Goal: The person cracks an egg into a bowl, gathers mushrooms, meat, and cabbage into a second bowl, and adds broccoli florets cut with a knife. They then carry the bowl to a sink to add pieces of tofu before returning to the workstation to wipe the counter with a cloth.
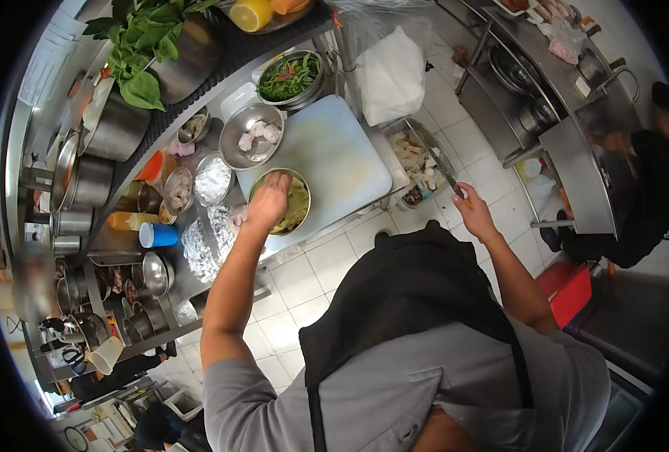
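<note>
My left hand (271, 200) reaches into a metal bowl (309, 216) of pale yellow-green pieces (297, 202). Its fingers are bunched together and dip inside, so whatever they grip is hidden. Out to the right, away from the counter, my right hand (475, 214) is wrapped around the handle of a knife (449, 175). The blade points up and left, above a clear container of scraps (416, 160). A white cutting board (342, 154) lies beside the bowl. Just behind the bowl, a second metal bowl (233, 143) holds several pale coated lumps (262, 137).
A bowl of cut greens (289, 77) stands at the board's far end. Foil (208, 242), a blue-lidded tub (156, 235) and small bowls crowd the left. Pots (117, 124) and leafy herbs (142, 53) sit on a raised shelf. Another person (624, 200) stands by the right-hand steel table.
</note>
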Action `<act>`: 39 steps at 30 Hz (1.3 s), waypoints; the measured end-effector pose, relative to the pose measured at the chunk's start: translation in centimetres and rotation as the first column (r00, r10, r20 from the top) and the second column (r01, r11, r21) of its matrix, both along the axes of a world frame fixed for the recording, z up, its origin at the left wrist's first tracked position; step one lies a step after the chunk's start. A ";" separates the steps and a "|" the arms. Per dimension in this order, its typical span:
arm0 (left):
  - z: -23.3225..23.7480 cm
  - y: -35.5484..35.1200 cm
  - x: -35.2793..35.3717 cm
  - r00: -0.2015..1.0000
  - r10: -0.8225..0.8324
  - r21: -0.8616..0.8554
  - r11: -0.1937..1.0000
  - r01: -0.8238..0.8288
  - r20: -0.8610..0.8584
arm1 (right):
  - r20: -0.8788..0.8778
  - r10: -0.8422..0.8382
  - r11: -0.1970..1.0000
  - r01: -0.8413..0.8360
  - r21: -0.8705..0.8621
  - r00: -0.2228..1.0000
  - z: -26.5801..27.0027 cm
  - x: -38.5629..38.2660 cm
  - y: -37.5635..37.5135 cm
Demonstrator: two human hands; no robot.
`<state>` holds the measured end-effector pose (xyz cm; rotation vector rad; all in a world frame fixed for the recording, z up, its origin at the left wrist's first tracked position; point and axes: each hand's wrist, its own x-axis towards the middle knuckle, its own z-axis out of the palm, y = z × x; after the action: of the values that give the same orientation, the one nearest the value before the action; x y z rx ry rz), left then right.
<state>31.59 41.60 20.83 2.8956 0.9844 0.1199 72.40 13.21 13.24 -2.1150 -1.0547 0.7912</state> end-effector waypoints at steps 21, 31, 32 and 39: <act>4.5 -0.6 -0.6 0.719 0.561 -0.458 0.808 -0.370 0.409 | 0.024 -0.008 0.999 0.009 -0.036 1.000 0.1 0.2 -0.9; -1.5 -6.1 21.6 0.816 0.198 -0.307 0.951 -0.026 0.543 | -0.033 -0.198 0.980 0.197 -0.044 0.980 -1.9 0.9 -1.1; -0.1 -6.5 21.2 0.769 0.250 -0.349 0.936 -0.038 0.588 | -0.035 -0.204 0.978 0.202 -0.059 0.978 -2.7 1.7 -1.4; -3.4 -7.9 -6.1 0.144 0.659 -0.429 0.624 -0.653 0.738 | 0.048 -0.222 0.961 0.227 -0.159 0.974 -4.1 4.8 -7.3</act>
<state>25.53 33.67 17.41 1.5775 1.7960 1.4433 77.19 5.90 9.09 -2.3409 -0.7670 0.7587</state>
